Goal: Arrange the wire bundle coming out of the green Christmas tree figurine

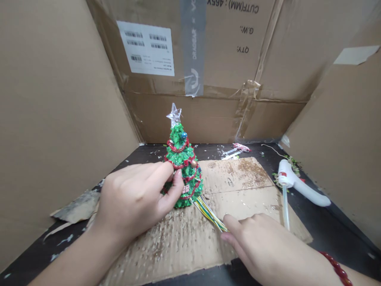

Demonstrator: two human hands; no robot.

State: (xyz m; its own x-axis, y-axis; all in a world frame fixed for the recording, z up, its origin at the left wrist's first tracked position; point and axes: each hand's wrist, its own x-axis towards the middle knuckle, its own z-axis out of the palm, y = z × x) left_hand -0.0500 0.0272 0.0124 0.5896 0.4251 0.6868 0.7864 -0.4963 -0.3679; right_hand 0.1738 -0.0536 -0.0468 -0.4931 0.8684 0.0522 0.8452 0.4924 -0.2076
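Note:
A small green Christmas tree (190,172) stands upright on a sheet of cardboard, trimmed with red garland, small coloured balls and a clear star (174,114) on top. At its lower left side, my left hand (139,198) is closed, thumb and forefinger gripping the tree; whether a tiny ornament is between them is hidden. A bundle of thin yellow, green and white wires (208,214) runs from the foot of the tree toward the right. Its near end is pinched in my right hand (262,244), which covers the tips.
The cardboard sheet (232,178) has glitter and glue marks on it. To the right lies a white glue gun (306,190) with a glue stick in it. Red-and-white string (240,147) lies behind, torn cardboard (79,206) at left. Cardboard walls (166,115) enclose the dark table.

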